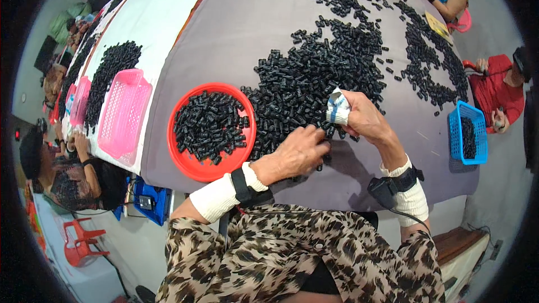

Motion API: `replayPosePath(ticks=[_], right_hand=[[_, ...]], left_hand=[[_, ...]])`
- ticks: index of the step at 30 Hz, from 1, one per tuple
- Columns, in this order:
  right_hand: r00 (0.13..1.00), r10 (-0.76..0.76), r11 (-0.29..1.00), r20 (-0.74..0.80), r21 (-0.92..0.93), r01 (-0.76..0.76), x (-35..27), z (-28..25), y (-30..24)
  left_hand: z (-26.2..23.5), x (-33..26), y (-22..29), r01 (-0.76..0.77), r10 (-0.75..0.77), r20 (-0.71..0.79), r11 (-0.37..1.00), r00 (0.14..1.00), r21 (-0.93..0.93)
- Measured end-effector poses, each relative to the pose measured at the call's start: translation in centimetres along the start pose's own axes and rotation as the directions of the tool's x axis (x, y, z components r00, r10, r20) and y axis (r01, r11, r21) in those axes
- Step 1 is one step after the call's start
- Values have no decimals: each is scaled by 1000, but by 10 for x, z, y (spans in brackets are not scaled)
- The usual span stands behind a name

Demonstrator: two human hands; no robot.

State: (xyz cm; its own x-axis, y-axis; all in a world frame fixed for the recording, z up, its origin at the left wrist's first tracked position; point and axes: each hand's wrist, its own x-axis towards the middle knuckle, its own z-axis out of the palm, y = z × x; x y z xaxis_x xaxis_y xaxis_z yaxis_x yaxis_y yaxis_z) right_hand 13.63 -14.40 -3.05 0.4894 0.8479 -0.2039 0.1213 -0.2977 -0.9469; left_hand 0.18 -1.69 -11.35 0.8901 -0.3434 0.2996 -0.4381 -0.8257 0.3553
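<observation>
A large pile of small black cylindrical pieces (314,73) lies on the grey-covered table in front of me. At the pile's near edge is my left hand (295,156), its fingers curled downward among the pieces; whatever they grip is hidden. My right hand (368,116) is closed on a white cloth with blue stripes (338,108), just above the right side of the pile. A round red plastic basin (252,134) stands left of my left hand, with many of the same black pieces in it. Both my wrists wear cream knitted cuffs with black straps.
Pink plastic baskets (124,146) stand on the white-covered part at left, beside another black heap (115,67). A blue basket (484,140) with black pieces sits at the right edge. Other people work around the table, one in red (497,87) at right. A red chair (78,249) is lower left.
</observation>
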Motion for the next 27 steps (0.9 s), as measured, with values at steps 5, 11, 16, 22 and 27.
replayPosePath(ticks=[5,11,16,22,27], right_hand=[[1000,7,999,-15,35,-7,3,2,-1],[999,38,999,-15,30,-37,0,0,-4],[999,48,997,-8,57,-47,4,1,2],[999,32,993,-16,115,-30,1,-2,-3],[999,-31,997,6,65,31,9,5,-27]], left_hand=[[18,-2,11,-219,188,206,965,960,142],[20,0,-5,-151,123,195,980,973,133],[14,-2,-22,-51,49,28,995,998,84],[-4,14,-37,86,-207,-322,933,924,-351],[-70,20,-20,128,-735,87,0,673,-992]])
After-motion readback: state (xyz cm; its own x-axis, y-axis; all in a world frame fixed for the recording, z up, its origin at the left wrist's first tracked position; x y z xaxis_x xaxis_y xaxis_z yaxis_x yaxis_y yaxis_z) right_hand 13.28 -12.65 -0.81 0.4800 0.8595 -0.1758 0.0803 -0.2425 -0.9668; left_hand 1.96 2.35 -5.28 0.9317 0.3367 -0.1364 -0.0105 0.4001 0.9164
